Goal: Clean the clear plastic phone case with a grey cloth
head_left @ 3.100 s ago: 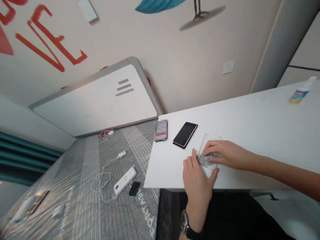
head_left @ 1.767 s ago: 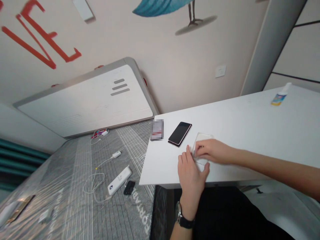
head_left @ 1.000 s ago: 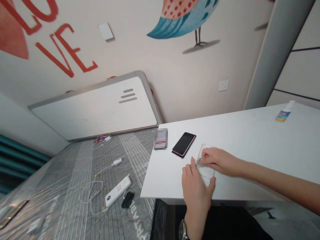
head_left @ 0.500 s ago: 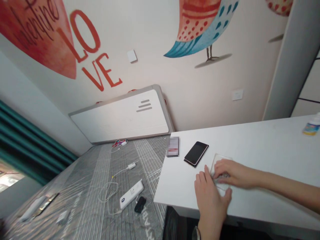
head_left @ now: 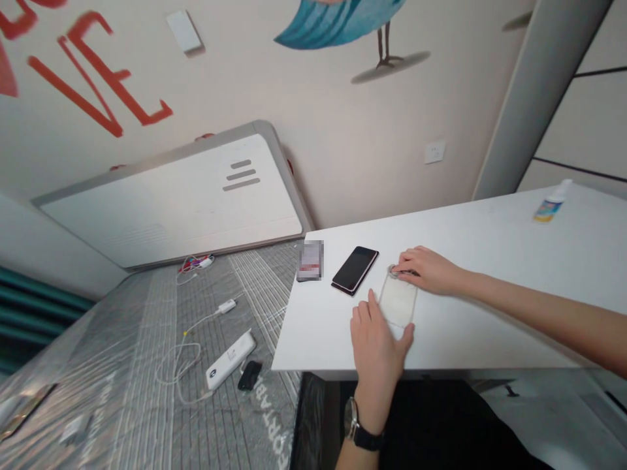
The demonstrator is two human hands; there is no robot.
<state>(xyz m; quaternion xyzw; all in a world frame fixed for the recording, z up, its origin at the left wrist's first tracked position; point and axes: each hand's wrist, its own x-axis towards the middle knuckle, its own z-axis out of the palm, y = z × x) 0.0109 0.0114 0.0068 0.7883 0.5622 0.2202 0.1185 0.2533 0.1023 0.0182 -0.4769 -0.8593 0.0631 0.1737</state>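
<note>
Right hand (head_left: pixel 424 271) pinching the top of a clear phone case (head_left: pixel 398 300), left hand (head_left: pixel 377 352) at its bottom edge, black phone (head_left: pixel 355 269) just beside it on the white surface (head_left: pixel 490 261).

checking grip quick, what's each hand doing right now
Left hand: open, flat on the table beside the clear plastic case.
Right hand: fingers curled on the case's end; whether it grips, cannot tell.

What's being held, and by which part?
A clear phone case, lying flat: the right hand has its fingertips on the far end. The left hand seems only to touch the near end.
</note>
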